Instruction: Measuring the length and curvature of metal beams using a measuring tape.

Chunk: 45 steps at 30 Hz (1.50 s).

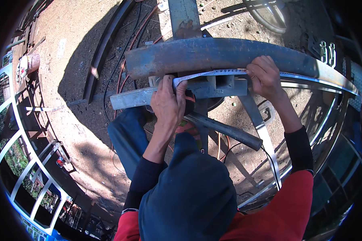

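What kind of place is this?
Likely an outdoor metalworking yard: a tape measure blade is held along a long, rust-stained steel beam, a white barred metal frame is at the left, and the ground is bare dirt.

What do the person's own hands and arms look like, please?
The left hand and right hand are gloveless. Snug dark sleeves stop well short of both hands, with a red shirt showing above them.
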Motion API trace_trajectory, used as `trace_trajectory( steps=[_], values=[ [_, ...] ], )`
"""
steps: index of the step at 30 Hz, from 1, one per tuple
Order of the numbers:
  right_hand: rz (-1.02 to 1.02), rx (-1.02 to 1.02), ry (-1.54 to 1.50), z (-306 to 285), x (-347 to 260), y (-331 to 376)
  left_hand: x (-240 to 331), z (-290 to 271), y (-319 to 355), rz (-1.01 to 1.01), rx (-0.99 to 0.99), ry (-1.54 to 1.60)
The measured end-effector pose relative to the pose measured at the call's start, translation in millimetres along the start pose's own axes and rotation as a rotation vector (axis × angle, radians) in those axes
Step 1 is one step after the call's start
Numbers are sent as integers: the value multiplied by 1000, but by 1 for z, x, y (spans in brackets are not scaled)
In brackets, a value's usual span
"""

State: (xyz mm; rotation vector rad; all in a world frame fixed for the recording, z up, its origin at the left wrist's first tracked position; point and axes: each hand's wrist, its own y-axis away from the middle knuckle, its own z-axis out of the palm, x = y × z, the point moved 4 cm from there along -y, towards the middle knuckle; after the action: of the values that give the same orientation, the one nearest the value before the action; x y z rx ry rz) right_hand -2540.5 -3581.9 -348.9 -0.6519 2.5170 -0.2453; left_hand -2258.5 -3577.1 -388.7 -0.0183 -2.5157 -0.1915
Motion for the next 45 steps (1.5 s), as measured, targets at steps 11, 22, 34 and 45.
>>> trace_trajectory(
  steps=[11,22,34,45],
  values=[
    [-5,44,-10,3,5,5,21,39,5,25,0,183],
    [-51,81,15,5,10,14,29,38,14,169,6,277],
    [-104,93,39,6,5,7,34,33,17,344,120,58],
    [-122,21,158,18,-8,-9,48,22,6,288,44,64]
  ],
)
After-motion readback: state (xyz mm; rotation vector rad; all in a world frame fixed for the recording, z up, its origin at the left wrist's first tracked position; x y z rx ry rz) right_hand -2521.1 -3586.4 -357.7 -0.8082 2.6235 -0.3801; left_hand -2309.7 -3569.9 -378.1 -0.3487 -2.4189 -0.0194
